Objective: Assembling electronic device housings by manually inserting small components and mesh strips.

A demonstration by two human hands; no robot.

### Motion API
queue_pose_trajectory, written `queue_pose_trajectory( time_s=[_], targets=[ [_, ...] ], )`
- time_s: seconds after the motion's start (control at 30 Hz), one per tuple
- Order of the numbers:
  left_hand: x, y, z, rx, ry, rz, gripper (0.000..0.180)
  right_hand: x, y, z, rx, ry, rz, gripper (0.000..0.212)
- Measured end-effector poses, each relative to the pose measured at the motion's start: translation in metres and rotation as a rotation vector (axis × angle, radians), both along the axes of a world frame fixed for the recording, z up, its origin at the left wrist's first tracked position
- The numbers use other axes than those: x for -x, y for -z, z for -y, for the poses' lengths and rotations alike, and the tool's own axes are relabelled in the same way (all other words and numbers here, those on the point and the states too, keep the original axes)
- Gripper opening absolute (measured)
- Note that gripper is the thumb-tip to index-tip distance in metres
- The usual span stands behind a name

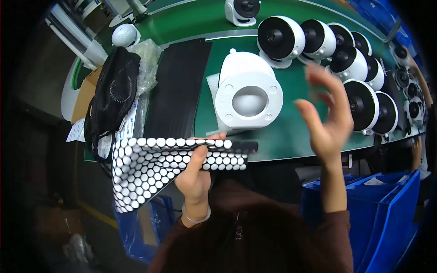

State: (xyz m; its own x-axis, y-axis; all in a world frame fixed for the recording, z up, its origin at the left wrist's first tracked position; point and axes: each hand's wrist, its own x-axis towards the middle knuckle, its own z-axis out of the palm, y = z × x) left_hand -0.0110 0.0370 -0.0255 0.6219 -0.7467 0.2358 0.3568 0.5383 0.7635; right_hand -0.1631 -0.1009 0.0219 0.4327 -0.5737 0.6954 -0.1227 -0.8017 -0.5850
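My left hand (195, 175) is closed on a folded black sheet covered with white round pads (150, 175), its thumb pressing on top and fingertips showing behind the upper edge. The sheet curls and droops to the left, over the table's near edge. My right hand (328, 118) is raised above the table to the right, fingers apart and a little blurred, with nothing seen in it. Between the hands and farther back, a white device (223, 93) lies with its round base ring up, on a piece of white foam (212, 86).
Several white devices with round black fronts (277, 38) stand at the right and back. Black flat sheets (180, 86) and a black mesh bag (116, 84) lie on the left of the green table (291, 141). Blue bins (364, 204) stand below right; a co-worker's arm shows at far right.
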Motion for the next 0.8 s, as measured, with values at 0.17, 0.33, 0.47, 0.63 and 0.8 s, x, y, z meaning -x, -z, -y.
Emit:
queue_pose_trajectory(
  time_s=[0.17, 0.33, 0.47, 0.63, 0.8],
  targets=[
    [0.016, -0.006, 0.005, -0.090, -0.095, 0.026, 0.021, -0.009, 0.014, -0.054, -0.443, -0.272, -0.048, 0.015],
    [0.019, 0.019, 0.010, 0.332, 0.220, -0.070, 0.046, -0.013, 0.015, -0.057, -0.554, -0.291, 0.140, 0.011],
    [0.032, 0.026, 0.013, 0.141, 0.245, 0.041, 0.043, -0.014, 0.006, -0.054, -0.757, -0.382, 0.086, 0.014],
    [0.037, 0.009, 0.013, -0.026, 0.009, 0.058, 0.017, -0.012, 0.007, -0.054, -0.276, -0.098, 0.010, 0.025],
    [0.036, 0.000, 0.010, -0.044, -0.001, 0.114, 0.017, -0.008, 0.005, -0.050, -0.179, -0.176, -0.026, 0.031]
  ],
)
